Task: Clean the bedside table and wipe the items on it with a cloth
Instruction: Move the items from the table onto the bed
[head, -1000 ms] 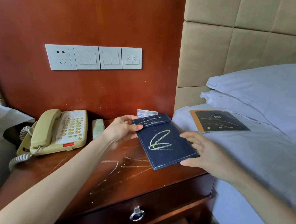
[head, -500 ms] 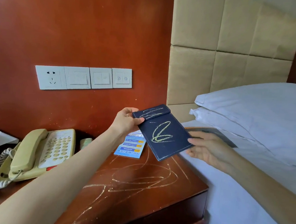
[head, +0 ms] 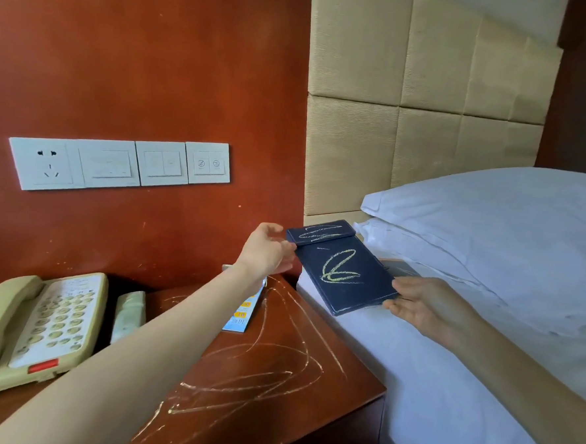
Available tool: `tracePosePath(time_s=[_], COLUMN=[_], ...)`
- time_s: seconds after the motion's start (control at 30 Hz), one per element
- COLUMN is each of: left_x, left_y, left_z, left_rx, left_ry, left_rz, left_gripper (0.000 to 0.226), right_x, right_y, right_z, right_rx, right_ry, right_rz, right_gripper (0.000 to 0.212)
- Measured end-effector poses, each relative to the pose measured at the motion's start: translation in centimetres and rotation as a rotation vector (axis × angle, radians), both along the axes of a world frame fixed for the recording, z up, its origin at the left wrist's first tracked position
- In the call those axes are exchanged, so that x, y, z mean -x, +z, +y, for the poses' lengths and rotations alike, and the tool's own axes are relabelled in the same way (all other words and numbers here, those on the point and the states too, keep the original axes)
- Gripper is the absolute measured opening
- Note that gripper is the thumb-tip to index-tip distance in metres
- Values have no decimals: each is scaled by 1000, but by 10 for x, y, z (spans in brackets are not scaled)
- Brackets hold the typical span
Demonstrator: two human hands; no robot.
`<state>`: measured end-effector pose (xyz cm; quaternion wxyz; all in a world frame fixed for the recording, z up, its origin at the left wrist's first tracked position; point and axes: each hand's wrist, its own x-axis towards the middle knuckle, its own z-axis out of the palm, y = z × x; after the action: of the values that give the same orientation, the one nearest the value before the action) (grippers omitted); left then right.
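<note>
Both hands are on the dark blue clipboard-style notepad holder (head: 345, 269), which has yellowish chalk scribbles across its face and its top flap. It's held up over the edge of the bed (head: 445, 402), just right of the table (head: 275, 375), tilted with the flap end pointing toward the headboard. The left hand (head: 265, 251) has its grip clamped on the upper left edge near the flap, thumb on top. The right hand (head: 427, 305) supports the lower right corner from underneath, fingers curled around the edge.

The wooden table is covered in the same chalky scrawl lines. On it sit a cream corded telephone (head: 34, 326) at the left, a pale remote-looking thing (head: 130, 314) just beside it, and a blue leaflet (head: 245, 311) partly hidden under the left forearm.

A dark card (head: 402, 268) lies on the bed behind the holder, below the white pillows (head: 490, 234). A row of wall switches (head: 120, 165) sits above the phone.
</note>
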<state>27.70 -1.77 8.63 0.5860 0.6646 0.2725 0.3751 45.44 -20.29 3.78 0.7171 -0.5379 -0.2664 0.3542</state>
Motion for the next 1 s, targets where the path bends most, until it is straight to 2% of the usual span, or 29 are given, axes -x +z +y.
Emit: tracePosePath(time_s=[0.17, 0.37, 0.77, 0.83, 0.9, 1.0], left_x=[-13, -31, -48, -46, -43, -39], left_y=[-15, -33, -61, -64, -65, -65], left_z=[-8, -12, -10, -10, -11, -12], left_rx=[-46, -38, -74, -73, -78, -97], left_ry=[-25, -44, -40, -47, -44, -35], left_rz=[214, 238, 287, 295, 303, 314], left_gripper=[16, 19, 28, 30, 30, 30], right_x=[-17, -37, -74, -78, -79, -83], right_y=[6, 2, -17, -19, -19, -15], right_z=[-1, -7, 12, 15, 16, 11], right_rx=[-52, -24, -3, 32, 125, 287], right_ry=[-196, -313, -370, -368, -382, -476], right_rz=[115, 184, 264, 196, 36, -206], right_gripper=[6, 2, 33, 35, 33, 14])
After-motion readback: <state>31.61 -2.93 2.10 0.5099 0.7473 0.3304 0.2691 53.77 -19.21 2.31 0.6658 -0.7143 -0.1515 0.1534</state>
